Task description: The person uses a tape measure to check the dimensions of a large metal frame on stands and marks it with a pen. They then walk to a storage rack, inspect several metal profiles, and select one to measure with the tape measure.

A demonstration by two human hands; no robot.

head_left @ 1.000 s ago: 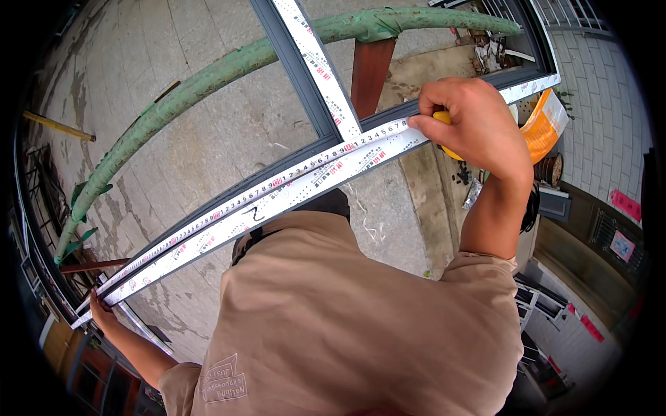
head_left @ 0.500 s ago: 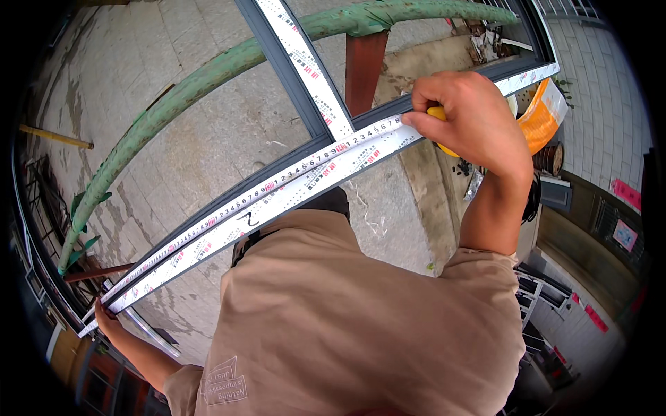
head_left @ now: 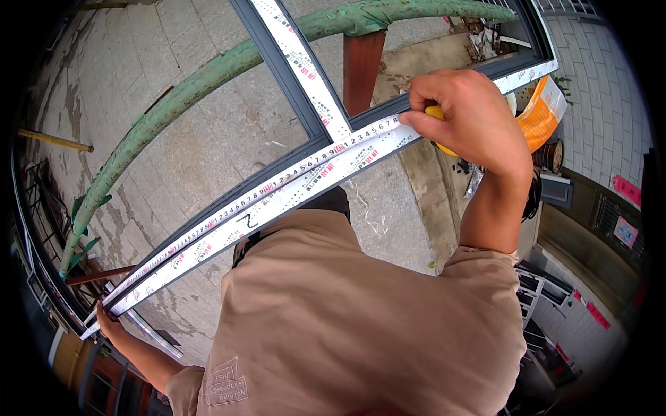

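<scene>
My right hand (head_left: 472,118) is closed around a yellow tape measure (head_left: 435,112), most of its case hidden by the fingers. From it a white tape blade (head_left: 298,170) runs down to the left along a dark grey window frame (head_left: 284,161). The frame's near bar carries white printed protective film (head_left: 347,165) with a black handwritten mark. At the far left end of that bar, my left hand (head_left: 109,322) has its fingers closed at the blade's end, against the frame; the fingertips are small and partly hidden. A crossbar (head_left: 298,66) joins the near bar close to my right hand.
Beyond the frame curves a green-painted pipe (head_left: 173,87) on a reddish-brown post (head_left: 363,73). An orange and white bag (head_left: 544,114) and a spool (head_left: 553,156) sit to the right. A yellow rod (head_left: 55,139) lies at the left. Paving (head_left: 229,125) shows beneath.
The view has shifted very slightly. Both hands and the stretched tape keep nearly the same place on the frame.
</scene>
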